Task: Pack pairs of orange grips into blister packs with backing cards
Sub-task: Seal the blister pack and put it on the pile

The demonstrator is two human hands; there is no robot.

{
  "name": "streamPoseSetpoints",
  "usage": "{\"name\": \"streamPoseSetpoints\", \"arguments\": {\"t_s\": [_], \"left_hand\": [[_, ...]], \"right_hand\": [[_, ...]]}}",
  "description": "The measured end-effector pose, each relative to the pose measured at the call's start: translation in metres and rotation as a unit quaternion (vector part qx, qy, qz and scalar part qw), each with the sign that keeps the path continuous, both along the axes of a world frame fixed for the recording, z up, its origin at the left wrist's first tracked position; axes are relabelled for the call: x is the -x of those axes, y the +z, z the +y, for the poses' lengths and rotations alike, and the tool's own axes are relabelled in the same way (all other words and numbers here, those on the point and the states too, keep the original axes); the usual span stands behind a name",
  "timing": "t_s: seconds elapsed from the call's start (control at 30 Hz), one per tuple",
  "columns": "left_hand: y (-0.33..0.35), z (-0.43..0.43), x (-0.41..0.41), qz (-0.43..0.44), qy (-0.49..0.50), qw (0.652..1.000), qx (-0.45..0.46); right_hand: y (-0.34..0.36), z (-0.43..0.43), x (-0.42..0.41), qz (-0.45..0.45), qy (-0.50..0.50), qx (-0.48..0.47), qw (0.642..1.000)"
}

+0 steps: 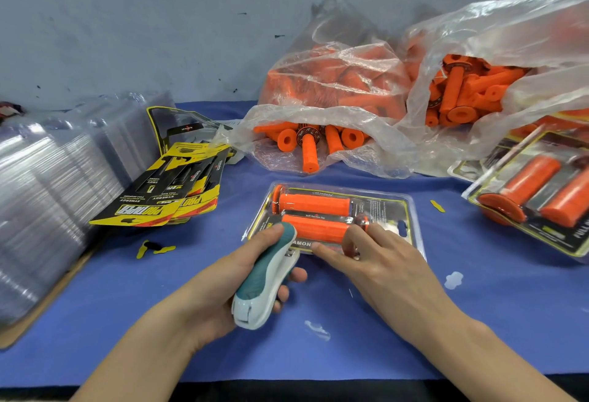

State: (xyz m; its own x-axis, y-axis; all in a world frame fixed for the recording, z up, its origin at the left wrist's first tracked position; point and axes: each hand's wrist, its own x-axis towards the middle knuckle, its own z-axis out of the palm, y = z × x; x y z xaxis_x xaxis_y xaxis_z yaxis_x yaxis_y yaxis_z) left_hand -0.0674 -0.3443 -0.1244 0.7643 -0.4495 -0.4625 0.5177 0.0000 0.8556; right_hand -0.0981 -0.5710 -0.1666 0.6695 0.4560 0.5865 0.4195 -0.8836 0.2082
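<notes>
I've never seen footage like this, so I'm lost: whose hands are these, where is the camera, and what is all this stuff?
No machine here: a person works bare-handed, and one camera worn on the head looks down at the blue table. The left hand grips a teal-and-white stapler at the near edge of a blister pack holding two orange grips over a backing card. The right hand presses down on that pack. Left lie empty clear blisters and loose yellow cards; behind, plastic bags of loose grips; right, finished packs.
</notes>
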Motion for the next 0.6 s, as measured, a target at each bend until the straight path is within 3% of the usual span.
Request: {"name": "streamPoseSetpoints", "arguments": {"t_s": [0.6], "left_hand": [[-0.011, -0.031, 0.004, -0.006, -0.022, 0.999, 0.025]], "right_hand": [[0.000, 0.007, 0.001, 0.033, 0.021, -0.072, 0.997]]}}
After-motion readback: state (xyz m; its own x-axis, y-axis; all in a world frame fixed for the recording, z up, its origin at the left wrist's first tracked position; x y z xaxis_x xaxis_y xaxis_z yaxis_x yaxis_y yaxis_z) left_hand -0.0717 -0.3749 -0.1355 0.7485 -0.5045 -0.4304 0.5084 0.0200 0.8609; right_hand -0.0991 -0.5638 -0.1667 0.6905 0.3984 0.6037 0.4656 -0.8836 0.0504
